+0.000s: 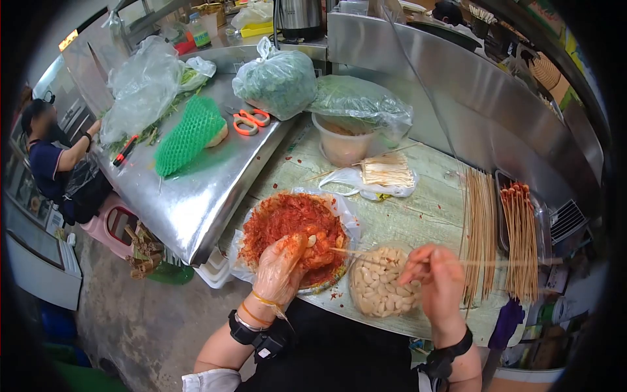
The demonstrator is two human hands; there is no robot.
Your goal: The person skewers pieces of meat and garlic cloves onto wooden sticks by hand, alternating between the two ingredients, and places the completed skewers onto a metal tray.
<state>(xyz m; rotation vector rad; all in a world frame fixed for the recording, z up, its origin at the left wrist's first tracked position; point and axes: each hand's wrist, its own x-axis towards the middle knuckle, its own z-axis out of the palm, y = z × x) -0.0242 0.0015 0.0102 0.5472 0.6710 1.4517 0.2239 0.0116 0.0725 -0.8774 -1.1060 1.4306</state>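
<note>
Over a bowl of red, sauce-coated meat (pixel 287 219), my left hand (pixel 281 264) wears a clear plastic glove smeared with red and has its fingers closed around a red-coated piece (pixel 319 251). A pale garlic clove (pixel 311 241) shows at its fingertips. My bare right hand (pixel 436 277) pinches a long thin wooden skewer (pixel 366 253), whose left end reaches the piece in my left hand. Below the skewer, between both hands, sits a clear container of peeled garlic cloves (pixel 384 287). Whether the skewer has pierced the piece is hard to tell.
Bare skewers (pixel 478 228) lie right of my right hand, beside a tray with loaded skewers (pixel 520 242). Behind are a white tub (pixel 343 145), bagged greens (pixel 275 81) and orange scissors (pixel 251 121) on a steel counter (pixel 196 209). A person (pixel 55 153) is at far left.
</note>
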